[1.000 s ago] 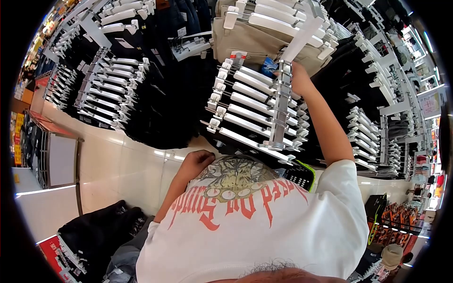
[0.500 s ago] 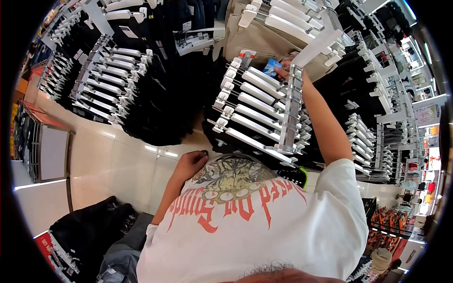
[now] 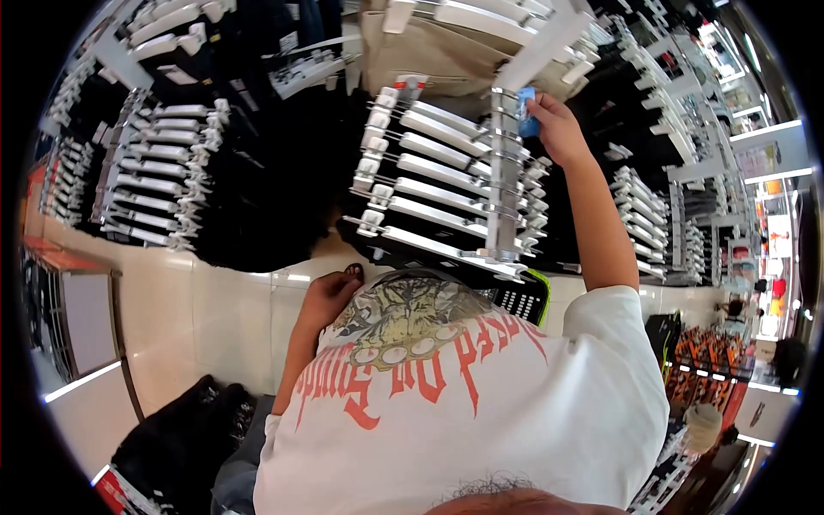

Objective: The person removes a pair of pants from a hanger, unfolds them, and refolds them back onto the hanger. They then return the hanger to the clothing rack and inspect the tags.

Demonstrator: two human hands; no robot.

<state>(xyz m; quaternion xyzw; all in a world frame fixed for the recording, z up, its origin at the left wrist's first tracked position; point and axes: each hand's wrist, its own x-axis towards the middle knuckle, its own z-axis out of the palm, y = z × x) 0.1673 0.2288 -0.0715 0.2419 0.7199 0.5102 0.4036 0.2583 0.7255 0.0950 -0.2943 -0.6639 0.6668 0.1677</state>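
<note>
My right hand (image 3: 556, 124) pinches a small blue packet or card (image 3: 528, 112) beside the metal rail (image 3: 505, 172) of a rack. White clip hangers (image 3: 438, 163) with dark garments hang in a row on this rail. Behind them is a pair of beige trousers (image 3: 438, 56). Low in front of my shirt, my left hand (image 3: 331, 296) has its fingers curled together; what they hold, if anything, is hidden. A small dark shape lies just past its fingertips.
Another rack of white hangers (image 3: 163, 172) stands at the left. A black basket with a green rim (image 3: 524, 300) is below the near rack. Tiled floor (image 3: 206, 318) shows at the left, with a dark garment pile (image 3: 184, 429) lower down. More racks line the right.
My right hand has come out from behind the rail and lifted the blue item beside it, in fuller view. The racks have shifted left in view. My left hand remains low and curled.
</note>
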